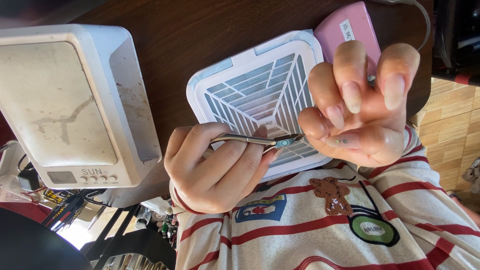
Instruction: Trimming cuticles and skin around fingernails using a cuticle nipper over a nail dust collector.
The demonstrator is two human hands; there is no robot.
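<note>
Counting two hands, one nipper, one white vent box, one white lamp and one pink case. Gripping the single cuticle nipper (255, 140) in the left hand (215, 165), fingers wrapped closed around its slim, smooth steel handles, thumb pressing along the top, the small jaws pointing towards the other hand. Curling the right hand (360, 110) with fingers bent in towards the palm, holding nothing, showing four long, pale, glossy nails; meeting the nipper tip just at the lowest fingertip. Hovering both hands over the near edge of the square vent box (250, 85), its plastic grille slats stepping inward. Sitting to the left on the dark wooden table (175, 30), the boxy nail lamp (75, 105), scuffed and stained. Lying behind the right hand, the smooth, rounded pink case (350, 27). Showing below, a cream shirt (300, 225) with red stripes and stitched patches.
</note>
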